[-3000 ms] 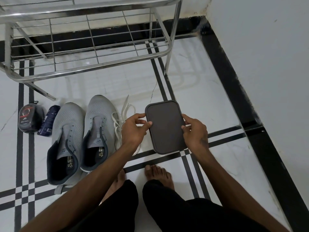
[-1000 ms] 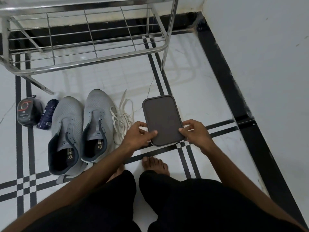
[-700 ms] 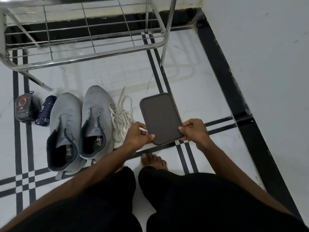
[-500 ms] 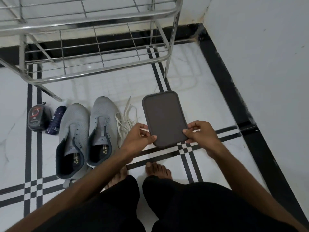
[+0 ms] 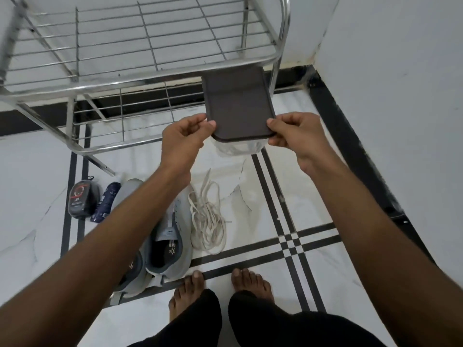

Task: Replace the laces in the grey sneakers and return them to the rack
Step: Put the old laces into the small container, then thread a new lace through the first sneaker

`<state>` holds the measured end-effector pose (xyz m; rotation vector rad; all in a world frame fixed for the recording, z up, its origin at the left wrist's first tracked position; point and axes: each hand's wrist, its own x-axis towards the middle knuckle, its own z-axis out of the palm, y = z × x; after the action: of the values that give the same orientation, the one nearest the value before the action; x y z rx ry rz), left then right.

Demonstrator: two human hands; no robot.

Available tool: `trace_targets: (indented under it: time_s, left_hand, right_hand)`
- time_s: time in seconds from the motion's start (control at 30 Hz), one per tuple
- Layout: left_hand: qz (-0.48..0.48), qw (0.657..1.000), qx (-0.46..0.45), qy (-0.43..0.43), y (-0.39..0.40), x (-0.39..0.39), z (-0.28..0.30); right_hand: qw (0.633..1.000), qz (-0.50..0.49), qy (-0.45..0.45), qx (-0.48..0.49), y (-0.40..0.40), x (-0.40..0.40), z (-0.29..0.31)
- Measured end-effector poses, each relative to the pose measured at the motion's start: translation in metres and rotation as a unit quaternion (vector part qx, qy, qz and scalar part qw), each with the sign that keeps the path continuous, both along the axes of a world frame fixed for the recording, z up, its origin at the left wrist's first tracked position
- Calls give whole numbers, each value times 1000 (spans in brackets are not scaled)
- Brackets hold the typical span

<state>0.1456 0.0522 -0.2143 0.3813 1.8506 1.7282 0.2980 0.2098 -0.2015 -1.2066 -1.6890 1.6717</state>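
On a white marble floor striped black, in a wall corner, the grey sneakers and loose laces are being left low beneath the left hand and right hand, both pinching a dark-lidded box now being lifted up toward the rack.

Our left forearm covers most of the grey sneakers, only heel openings and a toe show. Container under the dark lid mostly hidden, contents unreadable. Rack cut off top and left. Labels on the dark items too small to read.
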Motion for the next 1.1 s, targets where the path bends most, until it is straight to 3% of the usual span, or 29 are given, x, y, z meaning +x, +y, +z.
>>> trace_targets:
  time_s: [0.27,0.57,0.67,0.73,0.8,0.87,0.97,1.03,1.1]
  left_hand:
    - [33,995,63,-65,43,-42,-2]
    - [71,996,59,-11,70,-58,-6]
    - [60,997,56,13,57,-55,-4]
    - [48,998,26,43,26,-44,-14]
    - [21,994,-45,100,-23,-25,-35]
    - [-25,978,-144,152,-76,-5,-61]
    - [-124,909,-304,257,-145,14,-97]
    - [-205,850,-373,310,-173,18,-112]
    - [-262,794,-425,348,-186,20,-121]
  right_hand:
    - [995,-70,73,-26,36,-70,-5]
    - [980,-100,149,-85,47,-101,-11]
    - [976,-138,163,-37,31,-90,-19]
    - [984,-138,108,36,-1,-69,-43]
    - [996,-31,20,78,-46,-44,-78]
    - [980,139,-85,114,-87,-23,-118]
    - [874,374,-250,185,-128,-7,-173]
    - [812,441,-312,221,-140,-4,-196]
    - [792,456,-329,240,-143,-2,-211]
